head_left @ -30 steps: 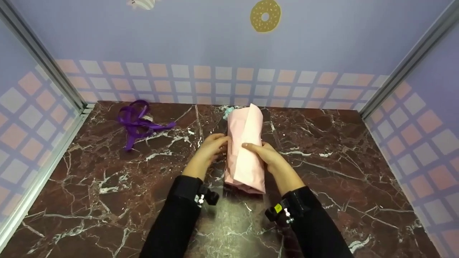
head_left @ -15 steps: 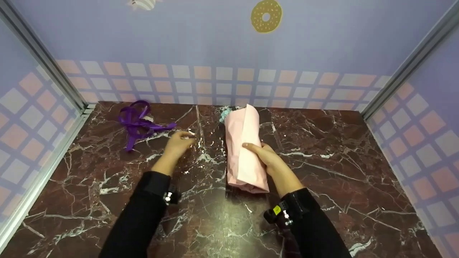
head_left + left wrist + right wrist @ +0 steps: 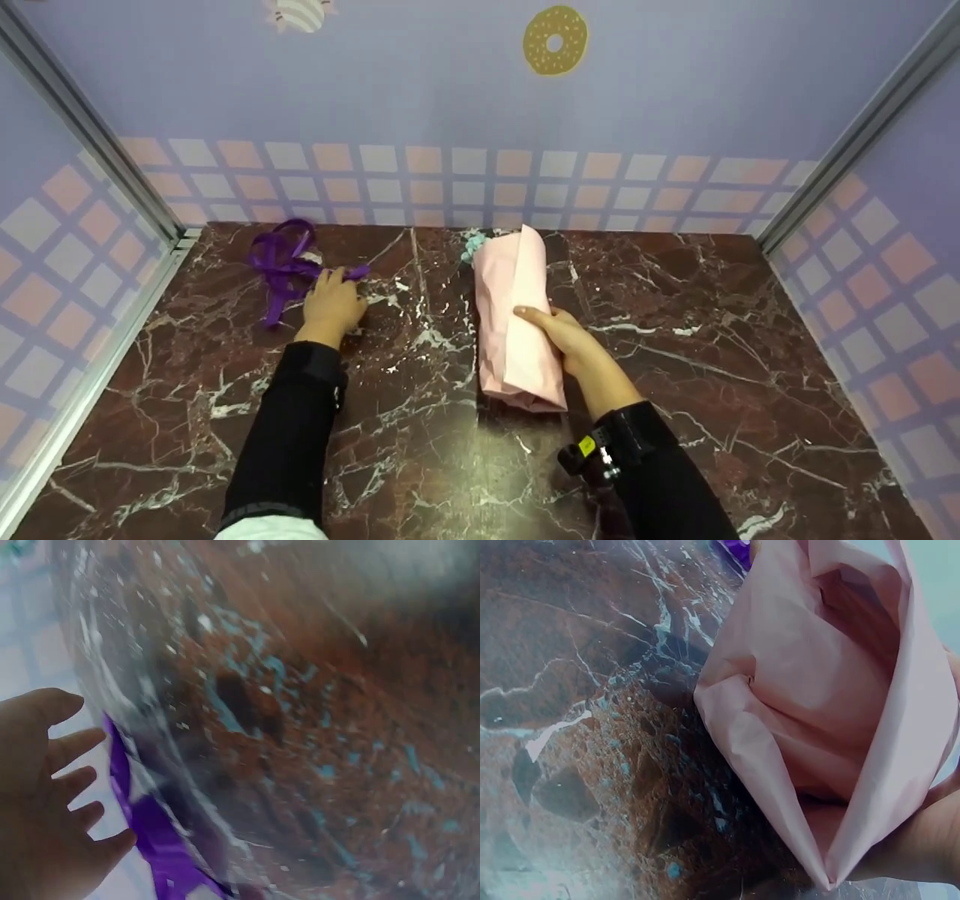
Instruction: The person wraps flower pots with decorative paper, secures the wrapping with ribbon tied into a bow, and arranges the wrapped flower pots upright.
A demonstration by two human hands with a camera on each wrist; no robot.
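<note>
A rolled bundle of pink wrapping paper [image 3: 499,330] lies on the marble-patterned table, its near end folded and gaping in the right wrist view. My right hand [image 3: 562,334] grips the bundle from the right, thumb across the paper's overlapping edge. Small light-blue flower-like pieces [image 3: 472,246] poke out at its far left end. At the back left lies a loose purple ribbon [image 3: 279,262]. My left hand [image 3: 332,304] is over the ribbon's right part; in the left wrist view its fingers are spread next to the ribbon [image 3: 161,840]. Whether they touch it is unclear.
Walls with a checked pattern stand behind the table [image 3: 405,465] and on both sides. Small white flecks lie scattered on the tabletop between the ribbon and the bundle. Wrist cameras [image 3: 589,457] are strapped over the black sleeves.
My left hand has left the pink bundle and moved left to the purple ribbon. My right hand keeps its grip on the paper, which has shifted only slightly.
</note>
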